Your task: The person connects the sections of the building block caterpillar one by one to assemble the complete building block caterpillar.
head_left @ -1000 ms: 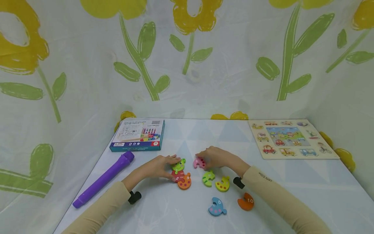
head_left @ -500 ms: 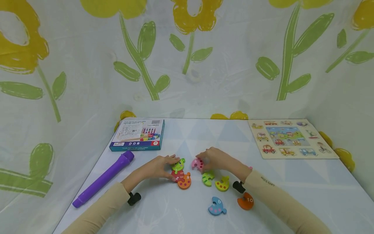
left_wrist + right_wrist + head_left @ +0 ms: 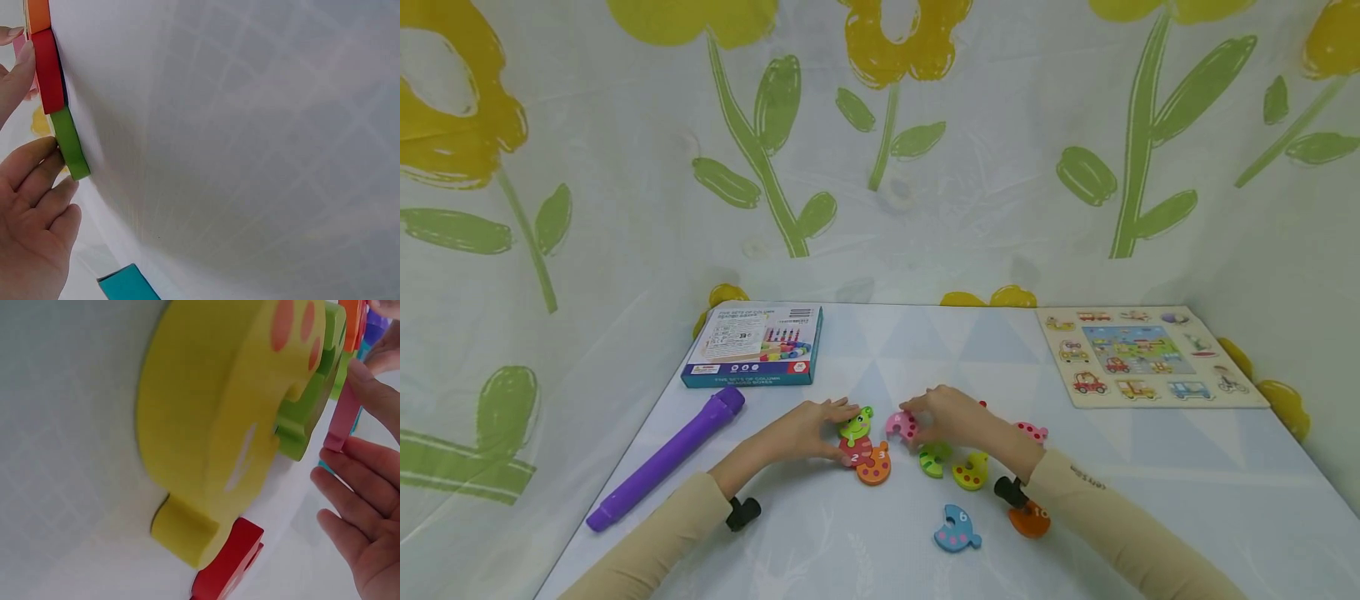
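My left hand (image 3: 805,429) holds a short chain of puzzle pieces lying on the table: fingers at the green smiling head (image 3: 853,428), thumb at the red piece (image 3: 854,453) marked 2. An orange piece (image 3: 873,469) marked 3 is joined to the red one. To the right, my right hand (image 3: 955,417) pinches a pink piece (image 3: 899,424) with red dots, apart from the chain. In the right wrist view the pink piece (image 3: 344,419) stands between thumb and fingers. A green striped piece (image 3: 931,462) and a yellow piece (image 3: 970,475) lie just below that hand.
Nearer the front are a blue piece (image 3: 955,531) marked 6 and an orange piece (image 3: 1028,522), partly behind the wrist camera. Another pink piece (image 3: 1032,431) lies beyond the right forearm. A purple stick (image 3: 666,458), a box (image 3: 752,346) and a picture board (image 3: 1150,358) lie farther out.
My right hand has moved slightly left and nearer with the pink piece, closer to the chain. Another pink piece has come into sight beyond the right forearm. My left hand stays put.
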Demonstrator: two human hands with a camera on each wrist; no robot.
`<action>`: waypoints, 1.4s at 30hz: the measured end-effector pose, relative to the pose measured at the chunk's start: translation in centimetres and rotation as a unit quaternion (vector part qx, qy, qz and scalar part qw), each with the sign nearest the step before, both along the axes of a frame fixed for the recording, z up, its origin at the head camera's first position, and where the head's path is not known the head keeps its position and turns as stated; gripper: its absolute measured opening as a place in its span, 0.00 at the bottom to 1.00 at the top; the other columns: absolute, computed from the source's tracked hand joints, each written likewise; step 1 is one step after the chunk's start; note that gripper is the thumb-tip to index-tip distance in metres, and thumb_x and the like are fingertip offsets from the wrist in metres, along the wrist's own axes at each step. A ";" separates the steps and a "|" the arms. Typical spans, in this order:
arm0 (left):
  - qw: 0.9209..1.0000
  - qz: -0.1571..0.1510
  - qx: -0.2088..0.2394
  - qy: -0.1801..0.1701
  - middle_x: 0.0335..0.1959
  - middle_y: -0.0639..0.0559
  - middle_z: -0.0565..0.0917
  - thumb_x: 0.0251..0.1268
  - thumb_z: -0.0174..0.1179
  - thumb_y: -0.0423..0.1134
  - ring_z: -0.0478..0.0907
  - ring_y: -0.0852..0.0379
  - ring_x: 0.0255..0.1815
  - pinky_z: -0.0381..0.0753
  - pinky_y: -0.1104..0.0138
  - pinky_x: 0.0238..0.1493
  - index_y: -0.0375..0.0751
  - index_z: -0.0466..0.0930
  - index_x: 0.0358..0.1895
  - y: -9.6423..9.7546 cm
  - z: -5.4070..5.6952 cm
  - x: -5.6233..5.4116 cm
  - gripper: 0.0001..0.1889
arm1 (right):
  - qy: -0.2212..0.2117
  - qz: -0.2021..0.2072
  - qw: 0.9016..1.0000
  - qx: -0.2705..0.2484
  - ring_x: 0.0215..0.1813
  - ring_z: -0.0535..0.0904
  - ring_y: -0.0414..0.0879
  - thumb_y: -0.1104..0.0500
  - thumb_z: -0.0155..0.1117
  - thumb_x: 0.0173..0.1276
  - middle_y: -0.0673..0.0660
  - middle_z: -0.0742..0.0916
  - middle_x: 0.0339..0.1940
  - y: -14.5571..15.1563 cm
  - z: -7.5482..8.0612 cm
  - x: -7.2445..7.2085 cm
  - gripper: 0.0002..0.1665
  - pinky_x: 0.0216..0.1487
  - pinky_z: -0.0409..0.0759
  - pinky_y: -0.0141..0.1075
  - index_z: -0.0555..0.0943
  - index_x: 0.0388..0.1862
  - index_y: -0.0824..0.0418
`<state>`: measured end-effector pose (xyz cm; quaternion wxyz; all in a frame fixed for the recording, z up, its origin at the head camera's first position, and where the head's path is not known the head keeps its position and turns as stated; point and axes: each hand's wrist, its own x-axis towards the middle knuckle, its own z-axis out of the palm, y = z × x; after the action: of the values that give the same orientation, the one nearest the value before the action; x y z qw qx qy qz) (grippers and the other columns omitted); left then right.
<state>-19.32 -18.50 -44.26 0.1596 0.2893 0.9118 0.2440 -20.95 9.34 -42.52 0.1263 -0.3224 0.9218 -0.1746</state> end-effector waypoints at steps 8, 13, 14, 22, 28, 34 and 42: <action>1.000 0.009 -0.005 -0.007 0.71 0.47 0.67 0.50 0.71 0.56 0.58 0.44 0.73 0.63 0.47 0.67 0.50 0.69 0.69 0.0 0.0 0.2 0.40 | 0.000 -0.012 1.000 -0.005 0.48 0.81 0.47 0.47 0.76 0.55 0.53 0.86 0.51 -0.2 0.2 0.8 0.31 0.36 0.78 0.25 0.82 0.58 0.53; 1.000 0.006 -0.002 -0.003 0.70 0.48 0.67 0.50 0.71 0.56 0.59 0.45 0.73 0.63 0.48 0.67 0.49 0.69 0.69 0.0 -0.1 0.2 0.40 | 0.012 -0.003 1.000 -0.016 0.46 0.81 0.45 0.48 0.77 0.54 0.53 0.87 0.50 -0.4 0.1 1.1 0.31 0.37 0.77 0.24 0.83 0.57 0.55; 1.000 0.004 -0.001 -0.001 0.70 0.48 0.67 0.50 0.71 0.56 0.59 0.45 0.73 0.63 0.48 0.67 0.49 0.69 0.69 -0.1 -0.1 0.2 0.40 | 0.015 -0.001 1.000 -0.017 0.45 0.81 0.44 0.48 0.77 0.54 0.53 0.87 0.49 -0.5 0.0 1.2 0.31 0.37 0.77 0.24 0.83 0.57 0.55; 1.000 -0.001 0.002 0.005 0.70 0.49 0.68 0.50 0.71 0.57 0.58 0.45 0.73 0.62 0.48 0.67 0.48 0.69 0.69 -0.2 -0.1 0.2 0.41 | 0.029 0.012 0.999 -0.016 0.45 0.81 0.43 0.45 0.76 0.53 0.53 0.87 0.50 -1.1 -0.2 1.5 0.33 0.40 0.78 0.26 0.82 0.57 0.56; 1.000 0.000 0.002 0.006 0.70 0.47 0.68 0.50 0.71 0.56 0.59 0.43 0.72 0.63 0.46 0.67 0.48 0.70 0.69 -0.2 0.0 0.2 0.40 | 0.036 0.012 0.999 -0.013 0.47 0.82 0.45 0.44 0.76 0.53 0.53 0.86 0.51 -1.5 -0.3 1.8 0.33 0.42 0.79 0.27 0.83 0.56 0.57; 1.000 -0.001 0.002 0.009 0.69 0.46 0.68 0.51 0.71 0.55 0.59 0.42 0.72 0.63 0.46 0.67 0.48 0.70 0.68 -0.1 -0.1 0.2 0.40 | 0.063 0.019 0.998 0.003 0.45 0.82 0.45 0.41 0.75 0.53 0.52 0.87 0.50 -1.6 -0.7 2.0 0.33 0.39 0.78 0.25 0.84 0.55 0.56; 1.000 0.003 0.000 0.005 0.70 0.46 0.67 0.50 0.72 0.55 0.59 0.42 0.72 0.63 0.46 0.66 0.48 0.70 0.69 -0.1 -0.1 0.2 0.40 | 0.097 0.014 0.995 0.036 0.45 0.82 0.48 0.39 0.75 0.52 0.53 0.88 0.48 -1.9 -0.9 2.3 0.34 0.41 0.82 0.32 0.85 0.53 0.57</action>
<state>-19.16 -18.60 -44.34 0.1546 0.2877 0.9135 0.2428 -18.63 7.42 -43.41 0.0504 -0.3463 0.9306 -0.1075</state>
